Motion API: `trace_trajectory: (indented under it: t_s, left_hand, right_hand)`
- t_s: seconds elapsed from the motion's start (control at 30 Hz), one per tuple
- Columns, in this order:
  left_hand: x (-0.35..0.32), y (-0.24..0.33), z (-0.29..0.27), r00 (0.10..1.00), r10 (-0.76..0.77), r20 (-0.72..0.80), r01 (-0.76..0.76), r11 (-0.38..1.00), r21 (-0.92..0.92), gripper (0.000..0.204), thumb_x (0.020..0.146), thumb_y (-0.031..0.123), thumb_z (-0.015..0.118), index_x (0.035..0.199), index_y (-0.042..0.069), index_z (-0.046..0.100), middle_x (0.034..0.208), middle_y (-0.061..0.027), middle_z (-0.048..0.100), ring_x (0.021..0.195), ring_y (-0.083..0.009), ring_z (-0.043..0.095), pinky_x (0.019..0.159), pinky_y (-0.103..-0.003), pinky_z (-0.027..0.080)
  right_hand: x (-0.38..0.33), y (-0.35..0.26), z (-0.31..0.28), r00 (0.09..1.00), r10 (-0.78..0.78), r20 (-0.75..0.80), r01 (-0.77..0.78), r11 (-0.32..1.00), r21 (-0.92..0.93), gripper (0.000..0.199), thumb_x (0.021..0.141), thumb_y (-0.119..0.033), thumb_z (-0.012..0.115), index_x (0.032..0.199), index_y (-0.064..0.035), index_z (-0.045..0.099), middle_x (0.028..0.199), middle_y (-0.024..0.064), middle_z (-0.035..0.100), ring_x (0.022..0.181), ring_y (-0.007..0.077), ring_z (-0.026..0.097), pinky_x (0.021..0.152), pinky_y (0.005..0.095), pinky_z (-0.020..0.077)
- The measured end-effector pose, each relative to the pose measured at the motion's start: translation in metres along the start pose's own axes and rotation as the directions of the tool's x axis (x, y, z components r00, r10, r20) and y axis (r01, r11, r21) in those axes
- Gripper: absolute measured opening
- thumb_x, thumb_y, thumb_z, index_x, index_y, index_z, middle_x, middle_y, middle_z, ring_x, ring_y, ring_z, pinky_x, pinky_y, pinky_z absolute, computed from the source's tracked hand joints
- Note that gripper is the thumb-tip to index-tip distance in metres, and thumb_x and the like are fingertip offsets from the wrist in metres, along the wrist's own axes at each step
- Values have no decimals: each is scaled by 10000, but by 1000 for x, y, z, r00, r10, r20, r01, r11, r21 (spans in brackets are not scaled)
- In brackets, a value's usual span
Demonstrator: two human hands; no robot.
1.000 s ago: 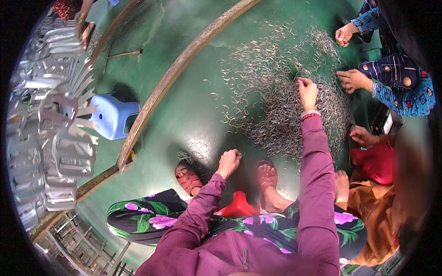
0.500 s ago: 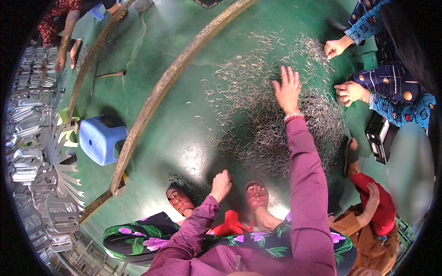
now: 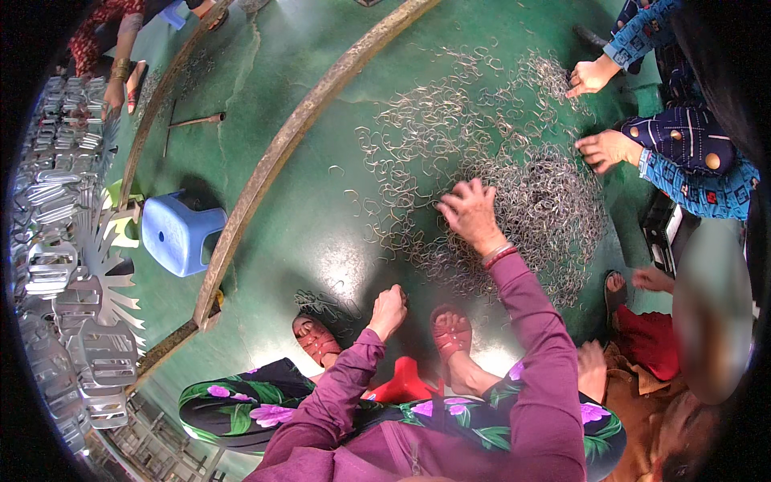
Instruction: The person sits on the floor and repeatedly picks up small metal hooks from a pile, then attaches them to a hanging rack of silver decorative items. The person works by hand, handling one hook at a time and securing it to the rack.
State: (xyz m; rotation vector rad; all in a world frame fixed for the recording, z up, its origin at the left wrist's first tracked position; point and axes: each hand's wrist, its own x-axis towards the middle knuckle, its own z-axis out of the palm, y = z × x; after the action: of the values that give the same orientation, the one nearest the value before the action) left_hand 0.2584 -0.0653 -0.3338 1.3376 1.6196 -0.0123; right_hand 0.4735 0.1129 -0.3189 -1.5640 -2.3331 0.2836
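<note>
Small curved metal hooks [image 3: 554,205] lie in a dense heap on the green floor, thinning out into scattered single ones at the far left of the heap. My right hand [image 3: 471,213] is over the heap's left part, its fingers apart and bent downward toward the hooks. Closed in front of my feet is my left hand [image 3: 389,312]; whatever may be inside its fist is hidden. A small cluster of hooks [image 3: 321,304] lies beside my left sandal [image 3: 315,341], just left of that fist.
A long curved bar [image 3: 277,161] crosses the floor on the left, beside a blue plastic stool [image 3: 178,237]. Stacks of grey metal parts [image 3: 60,193] line the far left. At right, a co-worker's hands [image 3: 608,150] reach to the heap's edge; another person [image 3: 642,361] sits close by.
My right hand has come back toward me and to the left, its fingers now bent. My left fist stays nearly in place. The person at lower right has shifted their arms.
</note>
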Motion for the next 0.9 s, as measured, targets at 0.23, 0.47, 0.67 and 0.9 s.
trace_trajectory:
  t_s: [0.23, 0.47, 0.67, 0.9]
  left_hand:
    - [1, -2, 1, 999, 51, 4, -51, 999, -19, 144, 754, 13, 551, 892, -29, 554, 839, -243, 621, 832, -430, 606, 722, -479, 486]
    - [-1, -2, 2, 998, 61, -20, -62, 996, -59, 131, 765, 15, 543, 890, -22, 562, 820, -253, 617, 815, -441, 604, 718, -489, 486]
    - [-6, -10, -4, 999, 42, -32, -43, 998, -42, 145, 796, 99, 604, 897, -5, 605, 845, -203, 653, 828, -378, 630, 726, -449, 496]
    - [-22, -10, -20, 983, 142, -114, -149, 987, -60, 158, 789, 136, 609, 884, 11, 627, 811, -189, 659, 799, -355, 642, 705, -430, 495]
  right_hand:
    - [95, 82, 1, 986, 158, -49, -157, 987, 34, 209, 789, -116, 618, 977, -140, 705, 937, 53, 580, 951, 275, 513, 805, 420, 433]
    - [99, 102, 15, 992, 104, 77, -85, 971, -225, 111, 792, -174, 637, 850, -81, 659, 979, 60, 600, 1032, 274, 539, 843, 427, 454]
    - [71, 86, -8, 883, 467, -45, -446, 866, 226, 145, 795, -174, 670, 860, -44, 682, 800, 75, 663, 717, 223, 625, 680, 350, 494]
    - [6, 62, -27, 705, 693, 151, -685, 611, 397, 204, 719, -210, 728, 828, -38, 710, 673, 68, 668, 612, 144, 623, 611, 284, 490]
